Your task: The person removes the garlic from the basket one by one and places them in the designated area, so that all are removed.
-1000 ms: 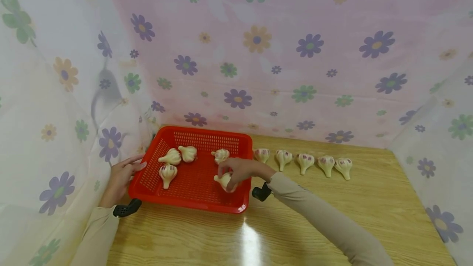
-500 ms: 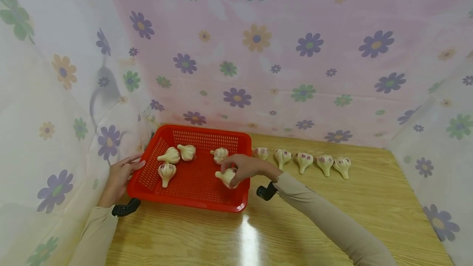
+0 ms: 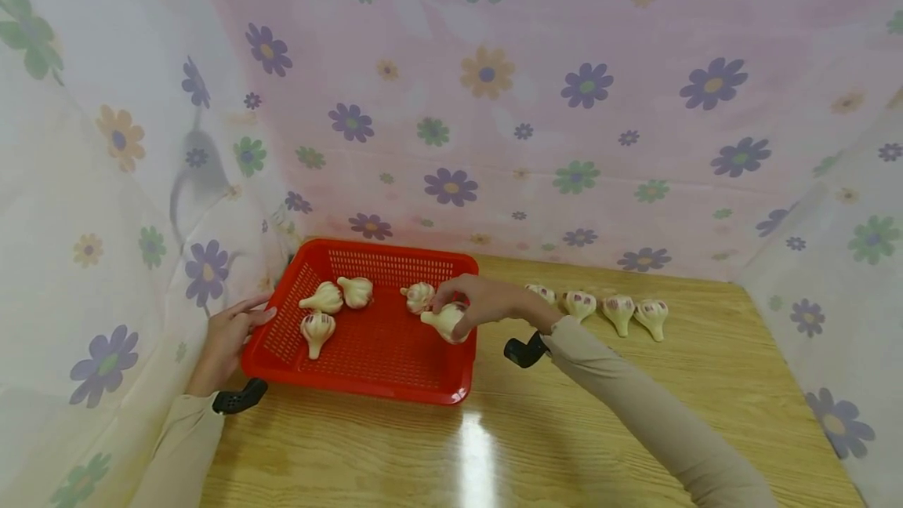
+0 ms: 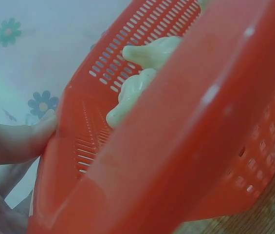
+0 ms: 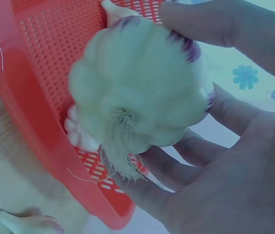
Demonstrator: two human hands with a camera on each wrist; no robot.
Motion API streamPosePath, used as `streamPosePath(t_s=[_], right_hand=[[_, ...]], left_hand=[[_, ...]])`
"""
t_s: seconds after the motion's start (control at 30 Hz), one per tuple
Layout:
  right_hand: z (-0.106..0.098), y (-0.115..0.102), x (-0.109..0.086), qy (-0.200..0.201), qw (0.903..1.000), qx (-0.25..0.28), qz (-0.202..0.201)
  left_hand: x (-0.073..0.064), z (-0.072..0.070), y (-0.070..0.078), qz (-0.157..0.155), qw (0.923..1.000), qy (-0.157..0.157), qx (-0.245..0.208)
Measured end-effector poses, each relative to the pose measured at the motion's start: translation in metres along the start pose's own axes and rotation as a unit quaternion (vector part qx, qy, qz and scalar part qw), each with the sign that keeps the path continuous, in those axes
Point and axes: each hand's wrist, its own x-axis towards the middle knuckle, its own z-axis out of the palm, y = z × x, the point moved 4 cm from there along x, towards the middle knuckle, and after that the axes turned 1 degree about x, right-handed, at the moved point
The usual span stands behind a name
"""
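Garlic, part-sorted lot, divided between basket and table.

Item: one garlic bulb, in the person's right hand, thumb and fingers curled round it. We place it over the right end of the basket, close to the rim, with its roots toward the right wrist camera. We judge it lifted clear of the basket floor.

Item: one red basket, on the wooden table. The left hand grips its left rim, and we take this as steadying.

Contents of basket, apart from the held piece: four. We list a front-left bulb, a mid-left bulb, a back-left bulb and a back-right bulb.

On the table, right of the basket: a row, four visible in the head view, the leftmost partly behind the right arm. We record the first row bulb, second row bulb, third row bulb and fourth row bulb. The arm may hide another.

Progress: we judge that bulbs are passing from basket to row, though the direction is our inference. On that reading, at least four are set out, one is in transit, and four await removal; we put the work near its middle.
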Motion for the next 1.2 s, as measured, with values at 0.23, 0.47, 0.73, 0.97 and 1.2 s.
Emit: streamPosePath(t_s=[0.23,0.47,0.73,0.97,1.2], right_hand=[[-0.003,-0.001,-0.013,-0.007,1.0,0.004,0.006],[-0.005,0.001,-0.02,-0.007,1.0,0.001,-0.001],[-0.008,0.004,-0.026,-0.009,0.9998,-0.013,-0.015],[-0.003,0.01,-0.025,-0.016,0.9998,0.008,0.005],[-0.001,0.014,-0.025,-0.018,0.9996,0.014,0.015]], left_hand=[[0.0,0.0,0.0,-0.004,0.9998,-0.002,-0.018],[0.0,0.0,0.0,0.001,0.9998,-0.002,-0.02],[0.0,-0.001,0.0,0.01,0.9998,-0.001,-0.016],[0.0,-0.001,-0.002,0.008,0.9998,-0.002,-0.019],[0.0,0.0,-0.001,0.009,0.9996,-0.002,-0.025]])
